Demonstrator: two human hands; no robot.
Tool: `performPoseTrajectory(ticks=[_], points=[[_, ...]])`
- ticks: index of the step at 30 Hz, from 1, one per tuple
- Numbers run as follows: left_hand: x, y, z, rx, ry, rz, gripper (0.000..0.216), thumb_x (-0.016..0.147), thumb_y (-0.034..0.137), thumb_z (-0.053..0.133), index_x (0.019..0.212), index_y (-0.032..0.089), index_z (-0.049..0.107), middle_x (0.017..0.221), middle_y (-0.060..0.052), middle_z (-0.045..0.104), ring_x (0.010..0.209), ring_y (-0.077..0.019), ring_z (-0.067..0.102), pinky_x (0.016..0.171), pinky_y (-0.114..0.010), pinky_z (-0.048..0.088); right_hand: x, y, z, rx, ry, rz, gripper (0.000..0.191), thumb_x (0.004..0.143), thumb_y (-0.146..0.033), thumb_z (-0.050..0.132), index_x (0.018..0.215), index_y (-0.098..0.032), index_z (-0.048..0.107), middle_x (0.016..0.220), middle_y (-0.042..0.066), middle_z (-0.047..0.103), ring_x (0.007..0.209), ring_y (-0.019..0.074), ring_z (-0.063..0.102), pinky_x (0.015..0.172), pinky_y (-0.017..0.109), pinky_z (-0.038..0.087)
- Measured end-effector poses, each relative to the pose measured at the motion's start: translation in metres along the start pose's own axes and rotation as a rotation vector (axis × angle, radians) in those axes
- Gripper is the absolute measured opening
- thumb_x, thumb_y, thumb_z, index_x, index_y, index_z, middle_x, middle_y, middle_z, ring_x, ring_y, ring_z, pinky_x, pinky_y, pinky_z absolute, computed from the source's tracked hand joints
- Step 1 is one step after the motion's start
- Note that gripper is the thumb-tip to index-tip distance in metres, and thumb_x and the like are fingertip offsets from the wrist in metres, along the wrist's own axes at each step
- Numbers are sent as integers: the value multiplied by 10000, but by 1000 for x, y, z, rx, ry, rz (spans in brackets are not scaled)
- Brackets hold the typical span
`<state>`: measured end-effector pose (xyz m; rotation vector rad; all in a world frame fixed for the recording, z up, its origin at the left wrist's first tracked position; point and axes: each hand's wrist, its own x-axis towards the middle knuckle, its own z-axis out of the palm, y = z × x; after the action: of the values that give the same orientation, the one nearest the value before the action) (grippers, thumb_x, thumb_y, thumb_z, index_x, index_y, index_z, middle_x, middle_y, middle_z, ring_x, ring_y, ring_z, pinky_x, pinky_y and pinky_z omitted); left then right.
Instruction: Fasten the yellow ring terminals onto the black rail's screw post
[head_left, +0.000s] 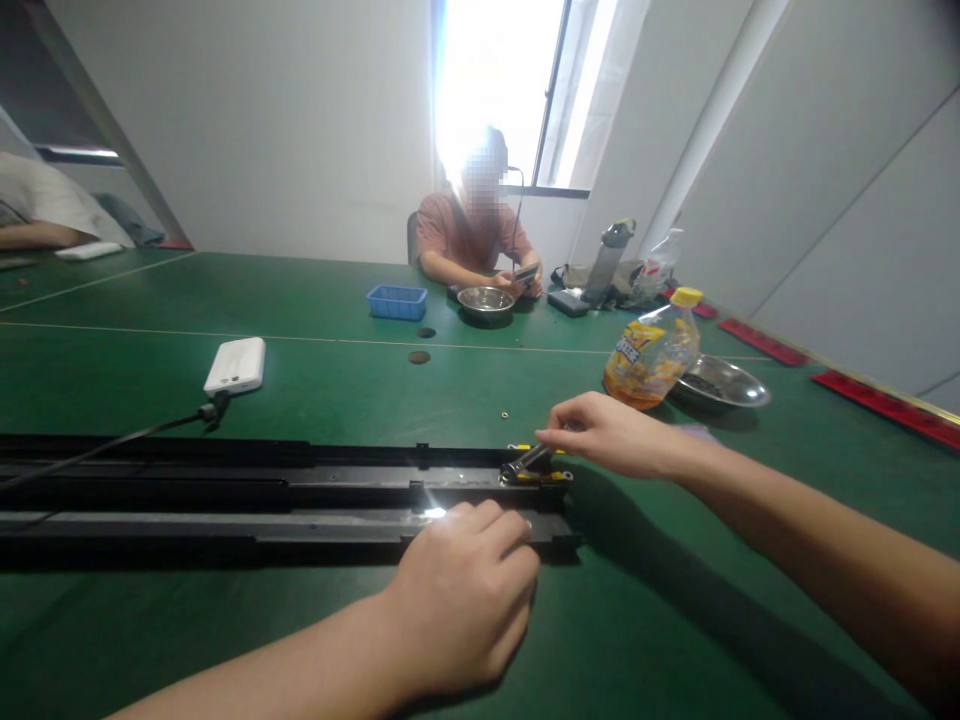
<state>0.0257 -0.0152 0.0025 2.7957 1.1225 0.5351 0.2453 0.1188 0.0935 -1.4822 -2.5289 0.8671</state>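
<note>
Long black metal rails (352, 525) lie side by side across the table, with yellow-marked metal fittings (559, 477) at their right end. My left hand (472, 590) is closed, its fingers curled over the nearest rail close to that end; the fingertips are partly hidden. My right hand (592, 432) pinches the handle of a metal wrench (531, 459). The wrench slants down to the left, its head against the farther rail beside the yellow fittings. Beyond the rails, a small brass-coloured nut or ring (505, 415) lies on the green table.
A white power bank (236, 366) with a black cable (142, 432) stands left. Past my right hand are a snack-filled plastic jug (649, 355) and a steel bowl (739, 385). Farther off are a blue basket (397, 303), another bowl (486, 303) and a seated person (469, 240).
</note>
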Motion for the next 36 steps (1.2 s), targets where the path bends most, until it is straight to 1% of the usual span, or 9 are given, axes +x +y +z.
performPoseTrajectory(ticks=[3,7,10,16,23,29,33,36], points=[[0,0,-1,-1,-1,1,101,993,279,553,984,223,637,1112,-66,678,927,-258,580,749,-429,480,-2,8,6,60,30,60,478,942,-610,628,825,-170,775,757,25,662,691,184,531,615,286,379],[0,-1,-2,1,-4,7,105,994,280,550,962,222,632,1098,-63,678,924,-255,581,750,-429,485,-4,20,12,91,52,69,479,944,-617,631,836,-175,778,766,26,664,714,194,549,644,294,396],[0,-1,-1,-2,-1,8,101,989,280,557,969,221,636,1099,-66,680,928,-256,582,750,-429,488,-6,23,15,115,62,91,481,926,-629,649,819,-177,776,734,18,642,697,190,537,624,289,384],[-1,0,-1,-8,-3,8,105,993,278,553,996,223,642,1117,-66,678,942,-261,584,769,-439,501,-14,18,22,178,70,139,470,892,-627,665,731,-187,699,664,-21,542,655,165,460,590,282,318],[0,-1,-1,8,-8,7,107,994,282,553,978,222,640,1104,-70,675,927,-262,583,761,-434,506,-27,14,39,267,92,144,429,928,-565,594,728,-187,629,702,-17,534,700,172,468,633,282,343],[-1,-1,-1,1,-13,11,114,992,281,552,1011,221,647,1122,-77,674,951,-269,592,776,-433,512,-29,8,38,214,129,116,401,916,-536,580,687,-207,556,688,-23,489,697,173,453,622,281,334],[-1,-1,-1,4,-21,6,115,994,276,547,1011,221,646,1115,-80,671,951,-269,592,780,-431,509,-28,0,38,186,102,125,417,924,-539,546,666,-216,497,684,-28,432,673,163,411,615,293,307],[-1,0,-1,7,-24,-2,116,995,283,546,1007,222,644,1111,-81,664,950,-271,588,780,-436,508,-29,-6,37,199,41,150,425,931,-543,534,666,-212,503,677,-26,417,652,156,387,594,296,285]])
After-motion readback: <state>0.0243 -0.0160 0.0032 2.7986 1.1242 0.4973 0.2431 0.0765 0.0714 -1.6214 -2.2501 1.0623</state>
